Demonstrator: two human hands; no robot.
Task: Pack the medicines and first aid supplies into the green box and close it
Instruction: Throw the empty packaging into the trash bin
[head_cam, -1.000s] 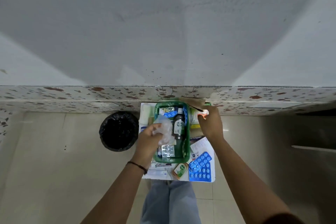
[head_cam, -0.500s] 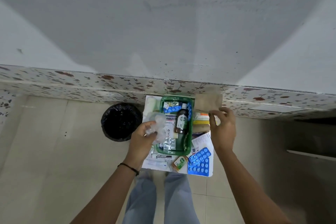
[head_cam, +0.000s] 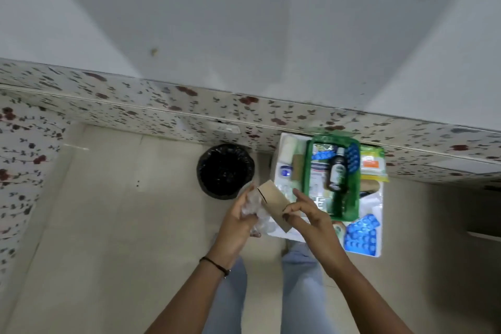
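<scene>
Left hand (head_cam: pixel 238 221) clutches crumpled clear plastic (head_cam: pixel 253 209). Right hand (head_cam: pixel 306 214) pinches the brown paper packet (head_cam: pixel 273 205) by its near edge; packet tilted, touching the plastic, held off the table's (head_cam: pixel 378 206) left-front corner, over open floor (head_cam: pixel 122 225). Black bin (head_cam: pixel 225 171) just beyond the hands, beside the table. Green box (head_cam: pixel 352 198) open on the table near the wall (head_cam: pixel 189 106); inside: dark bottle (head_cam: pixel 336 173), blue blister strips (head_cam: pixel 352 156), cartons. Blue blister pack (head_cam: pixel 362 233) at the table's front-right edge, outside the box.

Black wristband (head_cam: pixel 215 264), pale blue jeans (head_cam: pixel 301 276)
</scene>
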